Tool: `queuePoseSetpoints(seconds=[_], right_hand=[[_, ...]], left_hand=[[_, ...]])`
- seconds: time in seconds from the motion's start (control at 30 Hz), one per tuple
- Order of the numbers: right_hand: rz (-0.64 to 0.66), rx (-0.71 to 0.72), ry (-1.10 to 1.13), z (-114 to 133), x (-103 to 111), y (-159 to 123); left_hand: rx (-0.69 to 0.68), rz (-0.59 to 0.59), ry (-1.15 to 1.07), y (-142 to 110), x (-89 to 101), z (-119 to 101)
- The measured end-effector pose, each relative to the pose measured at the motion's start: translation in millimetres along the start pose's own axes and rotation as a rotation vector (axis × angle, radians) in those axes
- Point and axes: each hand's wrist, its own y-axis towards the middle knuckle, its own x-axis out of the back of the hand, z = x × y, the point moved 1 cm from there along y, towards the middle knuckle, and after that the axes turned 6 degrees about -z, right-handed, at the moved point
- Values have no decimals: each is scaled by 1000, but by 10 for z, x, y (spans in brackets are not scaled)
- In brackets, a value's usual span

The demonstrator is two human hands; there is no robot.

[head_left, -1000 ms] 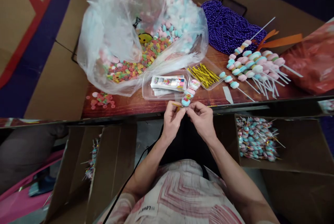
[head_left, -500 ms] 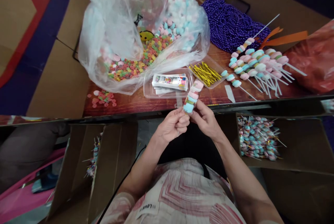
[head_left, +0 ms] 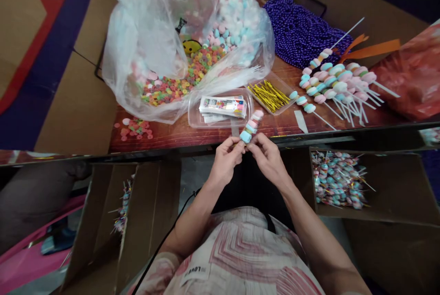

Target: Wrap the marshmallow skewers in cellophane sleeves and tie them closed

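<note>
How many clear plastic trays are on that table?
2 that I can see. The left tray holds printed strips; the right tray, beside it, holds gold ties. The big bag could hide more.

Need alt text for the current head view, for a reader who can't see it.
Left hand and right hand pinch the lower end of a pink-and-blue candy stack at a table. On it lie a clear bag of candies, gold ties, printed wrappers, purple cord and candy skewers.
</note>
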Motion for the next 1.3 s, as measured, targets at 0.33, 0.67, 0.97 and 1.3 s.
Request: queuePoseSetpoints(seconds=[0.33,0.67,0.97,1.3], right_hand=[[-138,547,-447,-90,85,-65],[-394,692,-452,-17,-64,-75],[-376,312,-198,44,144,-168],[-372,356,-279,262,430,-344]], left_hand=[[303,1,-250,10,-44,-133],[307,30,-333,-81,-204,-29],[383,247,-351,45,-292,95],[-132,338,183,-118,-355,25]])
